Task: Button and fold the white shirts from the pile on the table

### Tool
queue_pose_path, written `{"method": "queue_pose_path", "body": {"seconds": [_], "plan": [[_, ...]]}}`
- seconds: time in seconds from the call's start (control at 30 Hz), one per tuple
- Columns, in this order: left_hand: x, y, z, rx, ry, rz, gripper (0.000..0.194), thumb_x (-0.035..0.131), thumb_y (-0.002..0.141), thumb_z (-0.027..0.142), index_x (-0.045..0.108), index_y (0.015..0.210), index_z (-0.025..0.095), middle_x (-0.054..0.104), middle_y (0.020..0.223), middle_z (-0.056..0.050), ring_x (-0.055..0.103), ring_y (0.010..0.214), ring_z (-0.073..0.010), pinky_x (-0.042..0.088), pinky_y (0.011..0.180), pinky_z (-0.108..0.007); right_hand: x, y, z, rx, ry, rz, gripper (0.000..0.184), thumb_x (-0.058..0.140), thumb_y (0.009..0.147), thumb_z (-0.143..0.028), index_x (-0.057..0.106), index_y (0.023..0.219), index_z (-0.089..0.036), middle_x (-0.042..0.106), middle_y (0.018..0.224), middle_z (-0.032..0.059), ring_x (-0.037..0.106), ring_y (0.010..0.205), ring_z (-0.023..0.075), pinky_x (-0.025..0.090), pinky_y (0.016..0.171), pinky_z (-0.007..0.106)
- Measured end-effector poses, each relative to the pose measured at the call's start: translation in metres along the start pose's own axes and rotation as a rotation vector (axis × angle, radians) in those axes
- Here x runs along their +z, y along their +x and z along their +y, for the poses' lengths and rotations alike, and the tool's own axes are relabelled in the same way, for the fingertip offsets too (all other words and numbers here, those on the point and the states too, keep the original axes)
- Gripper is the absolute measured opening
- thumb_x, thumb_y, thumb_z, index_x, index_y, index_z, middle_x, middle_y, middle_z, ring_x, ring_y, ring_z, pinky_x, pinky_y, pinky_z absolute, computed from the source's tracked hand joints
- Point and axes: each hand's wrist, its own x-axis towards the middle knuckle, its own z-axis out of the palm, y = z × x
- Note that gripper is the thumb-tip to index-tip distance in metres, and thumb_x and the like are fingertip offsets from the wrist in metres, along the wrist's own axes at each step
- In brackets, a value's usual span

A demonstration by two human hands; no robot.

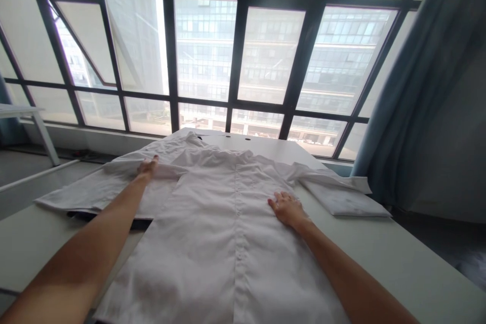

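White shirt (235, 223) lying buttoned and spread on table (383, 258) at 12 o'clock. Right hand (288, 210) pressing flat, fingers open, keeping the front smooth. Left hand (146, 168) bearing on sleeve (114, 187) at 11 o'clock, fingers curled; pinching or not, cannot tell. Window (205, 50) standing beyond; curtain (410, 86) hanging at 2 o'clock.

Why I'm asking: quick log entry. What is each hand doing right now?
Left hand: open, resting on the white shirt, holding nothing.
Right hand: open, flat on the shirt, holding nothing.
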Motion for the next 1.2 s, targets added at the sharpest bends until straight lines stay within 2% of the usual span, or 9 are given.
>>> {"method": "queue_pose_path", "body": {"seconds": [0.1, 0.27, 0.43, 0.57, 0.73, 0.87, 0.97, 1.07, 1.2], "plan": [[0.003, -0.018, 0.028, 0.028, -0.037, 0.207, 0.072, 0.028, 0.096, 0.054, 0.036, 0.148, 0.004, 0.051, 0.144, -0.016, 0.029, 0.142, -0.0393, 0.025, 0.116, -0.053, -0.002, 0.001, 0.001, -0.009, 0.018, -0.008, 0.059, 0.032, 0.100, -0.049, 0.046, 0.145, -0.014, 0.042, 0.151, 0.0167, 0.037, 0.139, 0.0331, 0.031, 0.110, 0.051], [0.014, -0.059, 0.068, 0.828, 0.051, -0.035, 0.043, 0.037, 0.098, 0.036, 0.063, 0.126, 0.018, 0.061, 0.135, -0.013, 0.044, 0.137, -0.0283, 0.018, 0.120, -0.048, 0.003, 0.005, 0.006, -0.037, 0.151, 0.056, 0.052, 0.038, 0.099, -0.043, 0.052, 0.139, -0.013, 0.046, 0.148, 0.0183, 0.039, 0.138, 0.0310, 0.026, 0.113, 0.050], [0.019, -0.068, 0.069, 0.950, 0.032, 0.026, 0.043, 0.040, 0.097, 0.023, 0.057, 0.136, 0.021, 0.046, 0.151, -0.007, 0.026, 0.148, -0.0228, 0.016, 0.122, -0.045, 0.004, 0.014, 0.010, -0.132, 0.563, 0.161, 0.047, 0.039, 0.096, -0.031, 0.055, 0.135, -0.009, 0.055, 0.140, 0.0187, 0.048, 0.133, 0.0260, 0.031, 0.113, 0.042], [0.027, -0.060, 0.061, 1.029, -0.045, 0.150, 0.036, 0.041, 0.097, 0.018, 0.066, 0.122, 0.020, 0.058, 0.140, -0.007, 0.042, 0.139, -0.0222, 0.033, 0.114, -0.042, -0.008, 0.008, 0.000, -0.238, 0.732, 0.104, 0.049, 0.038, 0.097, -0.043, 0.065, 0.121, -0.011, 0.072, 0.105, 0.0135, 0.067, 0.096, 0.0240, 0.050, 0.090, 0.036], [0.034, -0.056, 0.054, 0.968, -0.161, 0.120, 0.020, 0.052, 0.094, 0.030, 0.068, 0.086, 0.019, 0.073, 0.099, -0.009, 0.067, 0.101, -0.0229, 0.050, 0.093, -0.038, -0.032, -0.015, -0.025, -0.241, 0.548, -0.093, 0.040, 0.067, 0.079, -0.045, 0.071, 0.103, -0.013, 0.073, 0.091, 0.0095, 0.066, 0.082, 0.0228, 0.049, 0.075, 0.030], [0.040, -0.053, 0.050, 0.759, -0.159, 0.109, 0.021, 0.062, 0.083, 0.028, 0.062, 0.102, 0.018, 0.068, 0.105, -0.011, 0.064, 0.102, -0.0271, 0.051, 0.091, -0.040, -0.061, -0.033, -0.032, -0.197, 0.637, -0.245, 0.031, 0.072, 0.071, -0.030, 0.069, 0.096, -0.012, 0.072, 0.094, 0.0090, 0.066, 0.086, 0.0225, 0.050, 0.074, 0.028], [0.045, -0.050, 0.049, 0.606, -0.093, 0.135, 0.041, 0.059, 0.079, 0.020, 0.059, 0.120, 0.017, 0.065, 0.118, -0.013, 0.060, 0.113, -0.0305, 0.048, 0.097, -0.044, -0.085, -0.045, -0.021, -0.287, 0.870, -0.629, 0.038, 0.078, 0.065, -0.037, 0.069, 0.094, -0.013, 0.072, 0.094, 0.0054, 0.067, 0.085, 0.0214, 0.054, 0.072, 0.028], [0.049, -0.047, 0.049, 0.519, -0.024, 0.086, 0.038, 0.054, 0.082, 0.021, 0.063, 0.118, 0.017, 0.065, 0.121, -0.013, 0.059, 0.114, -0.0314, 0.048, 0.097, -0.045, -0.092, -0.054, -0.007, -0.334, 0.816, -0.975, 0.052, 0.085, 0.055, -0.046, 0.069, 0.092, -0.013, 0.070, 0.081, 0.0022, 0.067, 0.073, 0.0181, 0.055, 0.063, 0.025], [0.055, -0.044, 0.049, 0.481, -0.012, -0.021, 0.036, 0.046, 0.085, 0.015, 0.068, 0.112, 0.019, 0.067, 0.120, -0.009, 0.061, 0.113, -0.0271, 0.051, 0.092, -0.037, -0.077, -0.056, -0.007, -0.182, 0.679, -0.862, 0.050, 0.080, 0.064, -0.054, 0.061, 0.086, -0.013, 0.060, 0.060, -0.0027, 0.060, 0.051, 0.0122, 0.051, 0.046, 0.021]]}}
